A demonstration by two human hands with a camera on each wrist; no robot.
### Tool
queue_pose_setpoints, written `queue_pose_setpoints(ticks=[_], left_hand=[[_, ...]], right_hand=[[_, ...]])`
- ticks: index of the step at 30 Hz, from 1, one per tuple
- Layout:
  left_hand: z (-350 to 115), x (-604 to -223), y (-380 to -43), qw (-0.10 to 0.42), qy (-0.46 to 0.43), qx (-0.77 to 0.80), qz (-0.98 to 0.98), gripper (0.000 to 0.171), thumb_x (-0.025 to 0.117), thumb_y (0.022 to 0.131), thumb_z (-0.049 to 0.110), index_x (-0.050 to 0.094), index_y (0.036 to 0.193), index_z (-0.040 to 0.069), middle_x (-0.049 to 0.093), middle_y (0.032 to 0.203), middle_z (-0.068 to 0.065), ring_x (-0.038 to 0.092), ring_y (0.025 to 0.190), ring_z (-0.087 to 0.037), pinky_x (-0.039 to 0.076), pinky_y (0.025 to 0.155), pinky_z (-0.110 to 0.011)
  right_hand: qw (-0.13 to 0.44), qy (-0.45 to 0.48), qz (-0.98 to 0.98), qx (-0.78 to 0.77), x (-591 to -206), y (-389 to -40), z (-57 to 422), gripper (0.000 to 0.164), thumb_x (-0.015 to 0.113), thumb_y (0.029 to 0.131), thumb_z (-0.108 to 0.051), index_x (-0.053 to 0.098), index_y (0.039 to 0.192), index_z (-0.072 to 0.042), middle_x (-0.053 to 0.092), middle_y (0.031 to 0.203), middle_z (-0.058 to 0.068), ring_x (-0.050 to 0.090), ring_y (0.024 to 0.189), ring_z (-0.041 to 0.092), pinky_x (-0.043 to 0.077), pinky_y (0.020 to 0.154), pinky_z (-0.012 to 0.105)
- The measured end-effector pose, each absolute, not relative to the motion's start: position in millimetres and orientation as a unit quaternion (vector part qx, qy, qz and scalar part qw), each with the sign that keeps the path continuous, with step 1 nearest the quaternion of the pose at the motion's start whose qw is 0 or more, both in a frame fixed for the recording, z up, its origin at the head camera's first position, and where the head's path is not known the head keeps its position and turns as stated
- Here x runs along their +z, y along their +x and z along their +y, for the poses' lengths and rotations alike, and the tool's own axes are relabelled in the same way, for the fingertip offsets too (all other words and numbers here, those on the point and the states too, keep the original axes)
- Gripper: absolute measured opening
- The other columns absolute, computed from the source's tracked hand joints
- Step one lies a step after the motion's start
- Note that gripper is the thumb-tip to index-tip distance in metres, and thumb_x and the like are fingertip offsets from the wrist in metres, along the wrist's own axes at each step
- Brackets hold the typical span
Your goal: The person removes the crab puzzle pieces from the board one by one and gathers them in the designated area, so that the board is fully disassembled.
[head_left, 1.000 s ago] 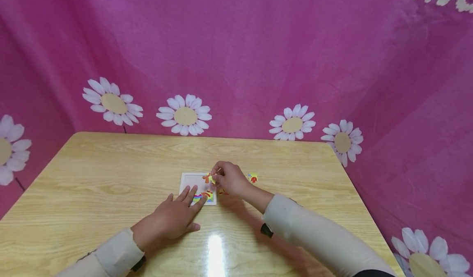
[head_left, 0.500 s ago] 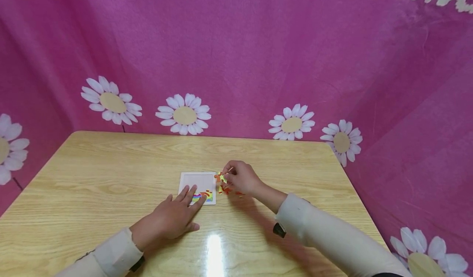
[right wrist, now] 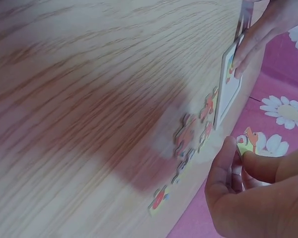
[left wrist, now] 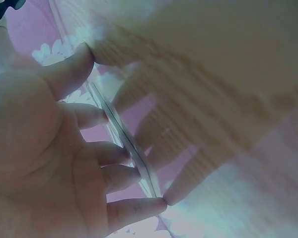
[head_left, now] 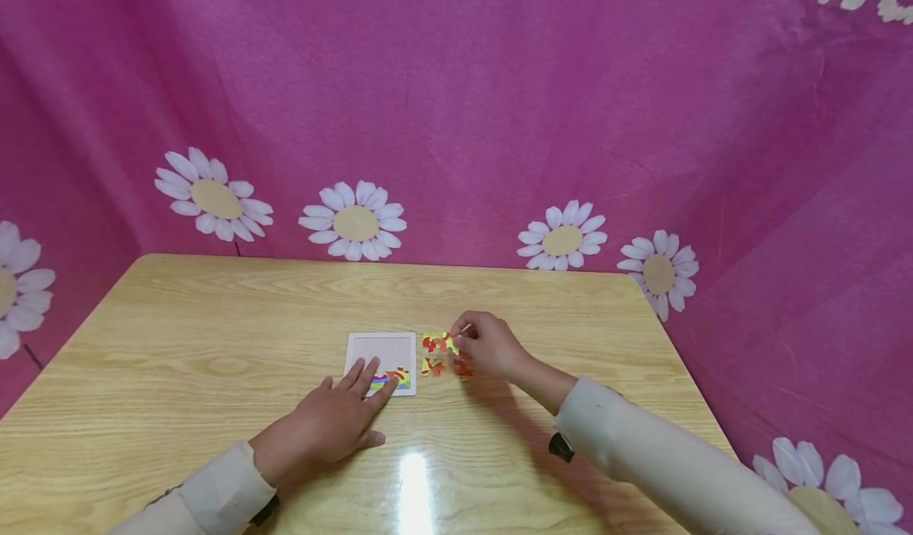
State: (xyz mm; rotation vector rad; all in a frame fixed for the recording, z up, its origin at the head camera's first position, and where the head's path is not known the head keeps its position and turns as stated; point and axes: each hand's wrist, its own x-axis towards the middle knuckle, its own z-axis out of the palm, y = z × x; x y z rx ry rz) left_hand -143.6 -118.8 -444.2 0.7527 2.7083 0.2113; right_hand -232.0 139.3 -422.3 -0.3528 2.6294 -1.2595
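A white square puzzle frame lies flat on the table, with colourful joined pieces along its lower edge. My left hand rests across the frame's lower left, its fingers spread straight. To the right of the frame, my right hand pinches a yellow and orange puzzle piece between thumb and fingertips, held above the table. Several loose puzzle pieces in red, orange and yellow lie under and beside this hand; some are partly hidden by it. The left wrist view has only the frame's thin edge beyond the fingers.
The wooden table spreads out around the frame on all sides. Behind it hangs a pink curtain with white daisies. A bright light reflection lies on the near tabletop.
My right hand has moved right, from above the frame to above the loose pieces, still pinching the puzzle piece. My left hand has stayed put on the frame.
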Motion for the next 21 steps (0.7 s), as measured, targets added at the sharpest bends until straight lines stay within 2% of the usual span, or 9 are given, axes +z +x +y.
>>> queue_pose_setpoints(ticks=[5,12,21], left_hand=[[-118.9,-444.1,-143.1,0.161,0.264,0.073,0.948,0.076,0.064,0.099,0.049,0.037,0.161,0.014,0.019,0.169,-0.025,0.019,0.155,-0.044,0.032,0.111,-0.072],[-119.5,-443.0,-142.7,0.155,0.269,0.075,0.948,0.076,0.064,0.099,0.048,0.037,0.161,0.013,0.019,0.168,-0.026,0.020,0.155,-0.045,0.032,0.111,-0.072],[-119.6,-442.8,-142.9,0.156,0.269,0.071,0.948,0.075,0.063,0.099,0.048,0.037,0.161,0.013,0.019,0.168,-0.026,0.020,0.155,-0.045,0.033,0.111,-0.072]], right_hand=[[0.104,-0.109,0.895,-0.421,-423.7,-231.5,149.3,0.003,0.065,0.099,0.000,0.067,0.100,0.003,0.069,0.078,0.008,0.067,0.071,0.023,0.050,0.059,0.025],[0.109,-0.096,0.892,-0.429,-428.2,-232.1,165.4,0.004,0.064,0.100,0.000,0.066,0.100,0.003,0.069,0.078,0.011,0.070,0.073,0.028,0.051,0.059,0.026],[0.099,-0.088,0.903,-0.408,-437.5,-231.9,188.2,0.003,0.065,0.099,-0.001,0.067,0.101,0.001,0.071,0.080,0.009,0.070,0.072,0.020,0.049,0.059,0.025]])
